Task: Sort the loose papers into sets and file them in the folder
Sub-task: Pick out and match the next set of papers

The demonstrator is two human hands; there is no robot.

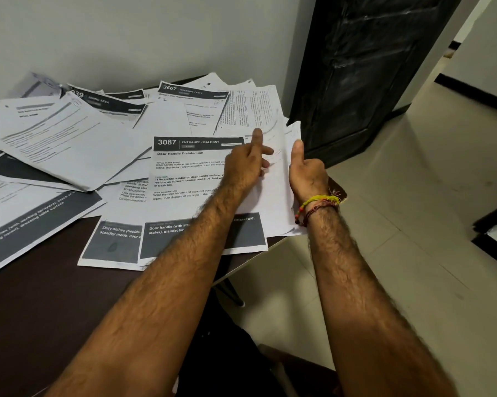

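From the head view, loose white printed paper sheets point(98, 144) sprawl over the dark brown table point(40, 296). The right hand point(307, 170) pinches a thin, floppy sheaf's right edge; the left hand point(245, 164) rests on it, forefinger out. Light, slippery: best gripped at the edges.
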